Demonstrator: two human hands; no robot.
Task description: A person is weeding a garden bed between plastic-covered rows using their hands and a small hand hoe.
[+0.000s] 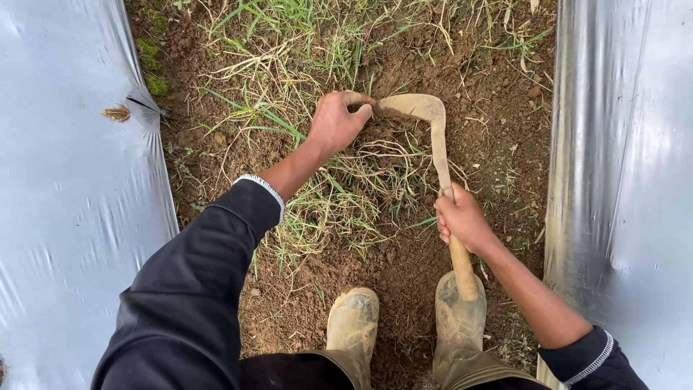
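Note:
My right hand (462, 219) grips the wooden handle of a curved sickle (436, 137), whose muddy blade hooks leftward over the soil. My left hand (338, 121) is closed around a tuft of grass (346, 184) right at the blade's tip. Cut and uprooted grass lies between my two hands. Both arms wear dark sleeves pushed up the forearms. My two muddy rubber boots (352, 328) stand at the bottom of the view, and the handle's end reaches over the right boot (458, 325).
Silver plastic mulch sheets cover raised beds on the left (65, 188) and on the right (628, 159), flanking a narrow furrow of brown soil (498, 94). Green grass (289, 29) grows at the far end of the furrow.

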